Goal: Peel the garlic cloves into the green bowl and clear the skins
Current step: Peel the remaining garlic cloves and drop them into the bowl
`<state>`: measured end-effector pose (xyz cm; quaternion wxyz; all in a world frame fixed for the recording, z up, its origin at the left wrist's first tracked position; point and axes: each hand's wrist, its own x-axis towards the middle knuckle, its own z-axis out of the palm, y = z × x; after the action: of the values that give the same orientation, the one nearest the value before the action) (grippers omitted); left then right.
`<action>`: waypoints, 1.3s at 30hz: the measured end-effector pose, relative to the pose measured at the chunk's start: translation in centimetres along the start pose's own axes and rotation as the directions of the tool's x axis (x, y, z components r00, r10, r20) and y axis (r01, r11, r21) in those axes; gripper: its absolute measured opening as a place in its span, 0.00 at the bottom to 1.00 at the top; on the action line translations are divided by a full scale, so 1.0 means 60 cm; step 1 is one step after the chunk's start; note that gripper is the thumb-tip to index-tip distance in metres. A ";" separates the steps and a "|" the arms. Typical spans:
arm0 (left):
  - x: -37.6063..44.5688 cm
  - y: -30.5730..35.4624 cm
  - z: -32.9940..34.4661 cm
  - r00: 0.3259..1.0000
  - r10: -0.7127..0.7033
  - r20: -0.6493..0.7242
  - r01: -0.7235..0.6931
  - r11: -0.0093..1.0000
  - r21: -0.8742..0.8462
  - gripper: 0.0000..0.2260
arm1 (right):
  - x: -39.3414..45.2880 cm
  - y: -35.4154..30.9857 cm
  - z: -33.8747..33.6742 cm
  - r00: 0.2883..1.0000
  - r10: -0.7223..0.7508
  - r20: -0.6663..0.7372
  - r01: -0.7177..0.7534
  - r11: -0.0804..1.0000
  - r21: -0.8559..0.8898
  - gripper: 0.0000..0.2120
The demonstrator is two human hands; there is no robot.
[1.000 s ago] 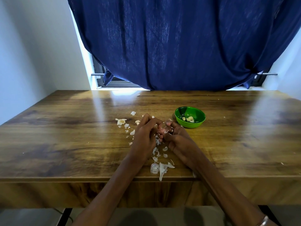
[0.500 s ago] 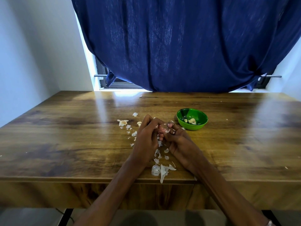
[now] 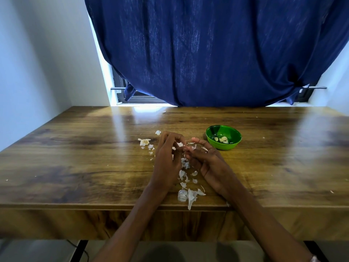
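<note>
Garlic clove [image 3: 188, 148] pinched between both hands, green bowl [image 3: 223, 137] nearby

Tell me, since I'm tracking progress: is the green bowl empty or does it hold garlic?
Not empty. The green bowl stands upright on the table with a few pale peeled cloves at its bottom, far from full.

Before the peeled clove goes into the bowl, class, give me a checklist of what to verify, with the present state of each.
1. Clove held in both hands: left hand and right hand meet round something pale: ok.
2. Clove fully peeled: hidden by fingers: cannot tell.
3. Bowl upright, beside right hand: ok.
4. Bowl has room: few cloves inside: ok.
5. Skins cleared from table: scattered around hands: not ok.
</note>
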<state>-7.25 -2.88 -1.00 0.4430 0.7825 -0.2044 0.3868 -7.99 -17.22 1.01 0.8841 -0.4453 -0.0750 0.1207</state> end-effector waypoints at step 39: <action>-0.009 0.002 -0.004 0.998 0.059 0.007 -0.059 0.981 0.187 0.09 | 0.001 0.006 -0.012 0.998 -0.057 -0.001 0.056 0.983 -0.175 0.19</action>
<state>-7.76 -2.78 -1.26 0.3556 0.8146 -0.1904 0.4169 -7.83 -17.55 0.28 0.8448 -0.5193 -0.0951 0.0869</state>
